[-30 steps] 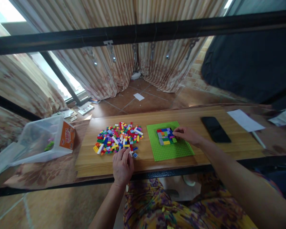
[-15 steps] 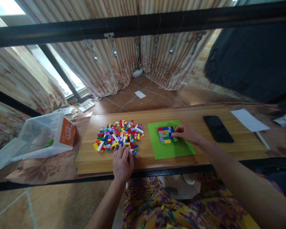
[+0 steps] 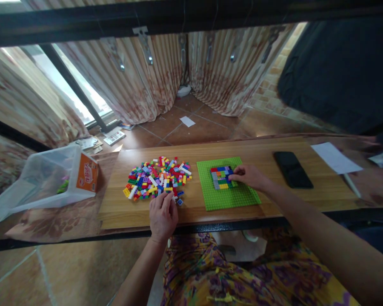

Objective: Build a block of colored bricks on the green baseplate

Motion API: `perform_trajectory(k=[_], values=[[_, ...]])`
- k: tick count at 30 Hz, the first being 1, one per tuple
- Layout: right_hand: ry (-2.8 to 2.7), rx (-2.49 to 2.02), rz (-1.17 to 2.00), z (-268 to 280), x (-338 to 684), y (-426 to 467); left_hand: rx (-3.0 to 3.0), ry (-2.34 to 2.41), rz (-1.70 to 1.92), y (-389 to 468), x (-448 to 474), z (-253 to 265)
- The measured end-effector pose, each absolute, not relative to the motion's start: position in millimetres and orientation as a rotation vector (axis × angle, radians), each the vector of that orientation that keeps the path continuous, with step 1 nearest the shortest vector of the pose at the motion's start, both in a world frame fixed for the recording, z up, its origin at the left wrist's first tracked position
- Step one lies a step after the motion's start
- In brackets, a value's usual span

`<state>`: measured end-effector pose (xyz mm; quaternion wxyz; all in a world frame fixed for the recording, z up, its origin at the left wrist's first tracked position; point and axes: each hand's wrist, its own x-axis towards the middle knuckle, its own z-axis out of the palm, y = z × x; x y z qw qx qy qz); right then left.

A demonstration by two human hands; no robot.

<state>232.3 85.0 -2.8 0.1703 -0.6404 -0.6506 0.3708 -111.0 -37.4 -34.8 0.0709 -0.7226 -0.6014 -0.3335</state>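
A green studded baseplate point(image 3: 212, 204) lies on the wooden board, carrying a squarish patch of multicoloured toy bricks point(image 3: 222, 180). At the right side of that patch, my right hand point(image 3: 247, 176) has thumb and fingers pinched on a small purple toy brick point(image 3: 230, 177), partly hidden by the fingertips. My left hand point(image 3: 162, 214) rests at the near edge of a heap of loose toy bricks point(image 3: 155, 180). Its fingers are curled downward, and whatever may be between them is hidden. Two blue bricks point(image 3: 180, 202) lie just right of its fingertips.
On the left stands a clear plastic box point(image 3: 47, 170) with an orange label. A black phone point(image 3: 292, 170) and a white paper sheet point(image 3: 335, 158) lie right of the baseplate. A dark metal bar point(image 3: 191, 19) crosses above the table.
The whole view has shifted slightly, with the table scene a little higher in the picture. Both hands stay at nearly the same places, the right still at the brick patch.
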Motion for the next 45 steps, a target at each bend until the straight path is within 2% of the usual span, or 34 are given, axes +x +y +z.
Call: perform_trajectory(k=[8, 14, 21, 31, 37, 41, 45], values=[[-1.537, -1.699, 1.188, 3, 235, 77, -2.176, -1.844, -1.004, -39, -110, -34], [-1.319, -1.672, 0.865, 13, 219, 60, -2.177, -1.841, -1.039, -40, -109, -36], [-1.681, -1.484, 0.762, 11, 153, 25, -2.177, -1.862, -1.058, -41, -107, -36], [-2.158, -1.241, 0.793, -7, 75, -2, -2.223, -1.855, -1.041, -43, -107, -37], [-2.374, -1.237, 0.572, -11, 52, -7, -2.23, -1.869, -1.025, -44, -108, -37], [-2.41, -1.219, 0.488, -14, 45, -8, -2.239, -1.864, -1.014, -43, -109, -37], [-2.221, -1.268, 0.662, -12, 56, -9, -2.231, -1.85, -1.015, -42, -109, -36]])
